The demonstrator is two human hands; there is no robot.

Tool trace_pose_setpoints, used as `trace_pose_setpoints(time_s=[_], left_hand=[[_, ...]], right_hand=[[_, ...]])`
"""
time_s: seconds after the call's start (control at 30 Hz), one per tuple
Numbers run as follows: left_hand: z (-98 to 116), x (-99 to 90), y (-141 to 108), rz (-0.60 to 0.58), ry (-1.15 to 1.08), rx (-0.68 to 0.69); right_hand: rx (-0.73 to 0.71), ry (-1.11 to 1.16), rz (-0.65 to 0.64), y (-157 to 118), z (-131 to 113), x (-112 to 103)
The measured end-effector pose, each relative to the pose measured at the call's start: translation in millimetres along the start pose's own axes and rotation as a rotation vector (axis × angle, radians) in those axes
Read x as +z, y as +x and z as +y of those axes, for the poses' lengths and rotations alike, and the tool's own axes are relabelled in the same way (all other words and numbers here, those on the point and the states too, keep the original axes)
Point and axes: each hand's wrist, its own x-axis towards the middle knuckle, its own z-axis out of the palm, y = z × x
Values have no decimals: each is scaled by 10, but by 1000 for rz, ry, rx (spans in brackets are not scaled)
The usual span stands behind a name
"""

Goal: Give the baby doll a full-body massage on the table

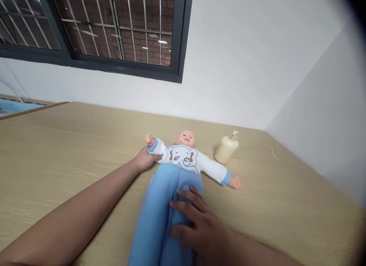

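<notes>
A baby doll [183, 159] lies on its back on the wooden surface, head away from me and arms spread. It wears a white top with an elephant face on the chest and long blue trousers [156, 212]. My left hand [148, 159] is closed at the doll's side, under its raised arm, with the thumb against the white top and the other fingers mostly hidden. Over the blue trousers lies my right hand [197, 220], fingers apart and slightly blurred; whether it presses on the cloth I cannot tell.
Beside the doll's head stands a cream pump bottle [226, 148], slightly tilted in view. A thin pale strip [274, 153] lies farther right. Behind the wooden surface [85, 144] rise a white wall [228, 67] and a dark-framed barred window [122, 29].
</notes>
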Motion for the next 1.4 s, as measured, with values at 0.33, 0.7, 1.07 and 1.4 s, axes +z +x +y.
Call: trace_pose_setpoints(time_s=[0.33, 0.7, 1.07, 1.4], left_hand=[[427, 102, -178, -73, 577, 181], [569, 125, -207, -137, 864, 236], [403, 71, -177, -95, 511, 153], [37, -41, 1, -25, 34, -10]], right_hand=[[455, 121, 257, 2, 227, -102], [583, 210, 246, 128, 428, -41], [380, 187, 250, -8, 307, -136], [206, 197, -174, 61, 24, -274]])
